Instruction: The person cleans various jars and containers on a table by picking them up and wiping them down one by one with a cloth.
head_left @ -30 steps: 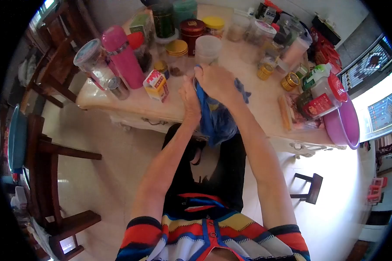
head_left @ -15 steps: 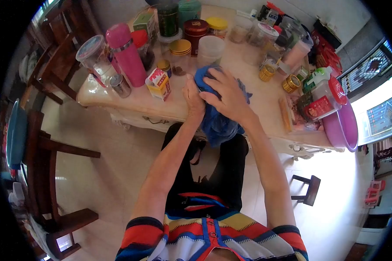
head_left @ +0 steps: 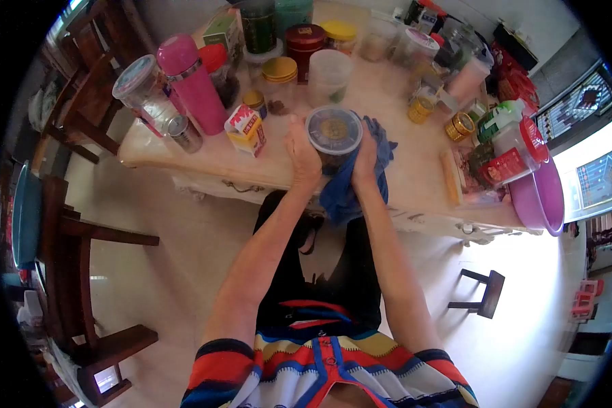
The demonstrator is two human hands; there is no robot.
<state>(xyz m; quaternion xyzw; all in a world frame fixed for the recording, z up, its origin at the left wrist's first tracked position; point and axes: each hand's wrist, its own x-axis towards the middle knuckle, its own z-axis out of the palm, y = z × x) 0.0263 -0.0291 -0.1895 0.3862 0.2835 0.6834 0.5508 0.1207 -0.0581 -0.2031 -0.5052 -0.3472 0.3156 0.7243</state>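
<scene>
A clear round container with a printed translucent lid (head_left: 334, 130) stands at the table's front edge, between my two hands. My left hand (head_left: 303, 151) presses against its left side, fingers around the wall. On the right side, my right hand (head_left: 366, 153) holds the container together with a blue cloth (head_left: 347, 187), which hangs over the table edge and spreads to the right of the hand. Just behind the lid is a tall translucent tub (head_left: 330, 76). A yellow and white carton (head_left: 245, 130) stands to the left of my left hand.
A pink thermos (head_left: 194, 88), a metal can (head_left: 183, 134) and gold-lidded jars (head_left: 279, 75) stand on the left of the table (head_left: 401, 163). At the right are small gold-lidded jars (head_left: 460, 126), a red-lidded jar (head_left: 517, 153) and a purple basin (head_left: 540, 194).
The blue cloth has come off the top of the container, and the lid now shows. My right hand has moved from over the lid down to the container's right side.
</scene>
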